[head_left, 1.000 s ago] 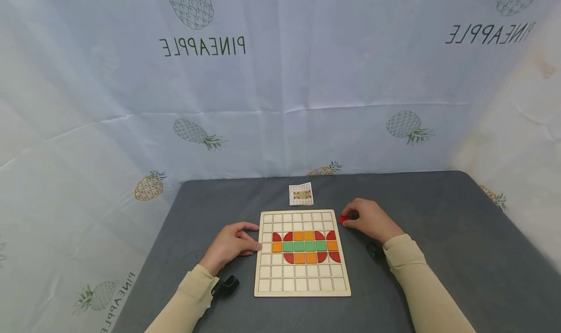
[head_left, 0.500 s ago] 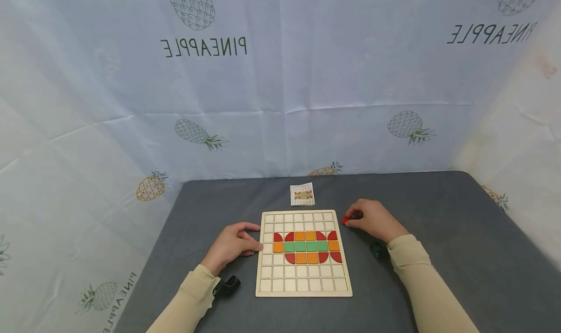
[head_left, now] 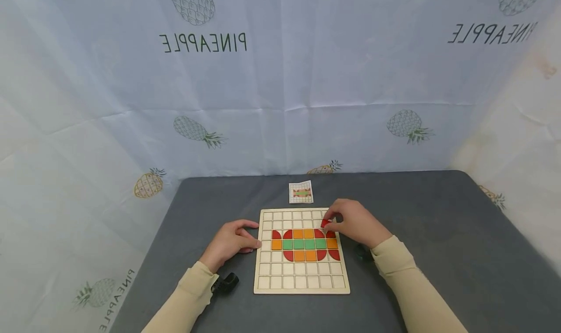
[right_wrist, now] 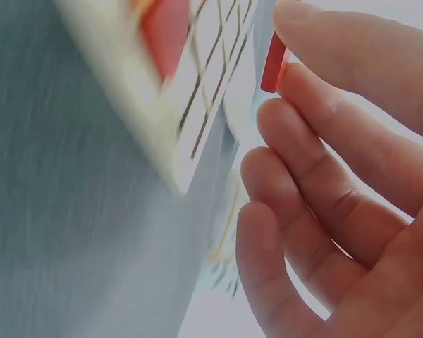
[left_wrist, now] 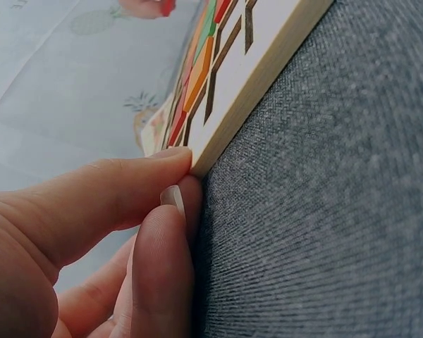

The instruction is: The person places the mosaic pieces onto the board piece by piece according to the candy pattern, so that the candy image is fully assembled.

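Note:
Over the upper right part of the wooden grid board (head_left: 300, 277), my right hand (head_left: 360, 222) pinches a small red tile (head_left: 326, 223) between thumb and forefinger. In the right wrist view the same red tile (right_wrist: 273, 63) appears edge-on, raised off the board, the other fingers loosely bent. My left hand (head_left: 230, 243) rests against the board's left edge, fingertips touching its side, as the left wrist view also shows. Set into the board are green tiles (head_left: 304, 244), orange tiles (head_left: 304, 233) and rounded red tiles (head_left: 288, 255). My right fingers partly cover the red tiles at upper right.
Behind the board lies a small printed card (head_left: 301, 193) with a similar coloured pattern. The dark grey table (head_left: 236, 196) stretches to both sides. A pale curtain (head_left: 280, 80) with pineapple prints hangs behind it.
My right hand has carried the red tile leftward, from beside the board's right edge to above its upper right squares. The left hand keeps its place at the left edge.

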`<action>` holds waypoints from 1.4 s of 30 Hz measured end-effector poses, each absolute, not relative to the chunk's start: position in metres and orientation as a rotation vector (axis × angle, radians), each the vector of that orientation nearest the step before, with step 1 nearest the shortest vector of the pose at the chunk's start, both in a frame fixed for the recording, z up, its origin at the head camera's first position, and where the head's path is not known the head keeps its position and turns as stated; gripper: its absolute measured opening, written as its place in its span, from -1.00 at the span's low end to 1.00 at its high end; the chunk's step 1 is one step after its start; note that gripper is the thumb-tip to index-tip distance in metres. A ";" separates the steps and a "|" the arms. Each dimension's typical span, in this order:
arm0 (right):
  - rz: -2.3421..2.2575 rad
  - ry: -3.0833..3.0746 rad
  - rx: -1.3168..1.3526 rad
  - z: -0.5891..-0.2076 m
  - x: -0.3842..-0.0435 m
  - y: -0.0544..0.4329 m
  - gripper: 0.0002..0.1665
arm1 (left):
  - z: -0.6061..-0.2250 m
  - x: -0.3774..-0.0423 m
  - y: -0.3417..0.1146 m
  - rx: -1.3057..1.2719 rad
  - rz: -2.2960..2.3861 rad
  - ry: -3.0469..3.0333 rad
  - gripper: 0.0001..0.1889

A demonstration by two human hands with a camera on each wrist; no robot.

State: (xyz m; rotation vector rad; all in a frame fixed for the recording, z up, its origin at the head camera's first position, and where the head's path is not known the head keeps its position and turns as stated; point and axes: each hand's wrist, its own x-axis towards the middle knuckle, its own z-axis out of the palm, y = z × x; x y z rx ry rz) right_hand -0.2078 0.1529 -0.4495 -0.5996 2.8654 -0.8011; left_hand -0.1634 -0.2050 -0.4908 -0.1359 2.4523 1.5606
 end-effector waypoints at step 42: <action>-0.538 2.833 -1.186 -0.465 -0.158 0.042 -0.92 | -0.493 -0.160 -0.203 -0.096 1.577 2.394 -0.41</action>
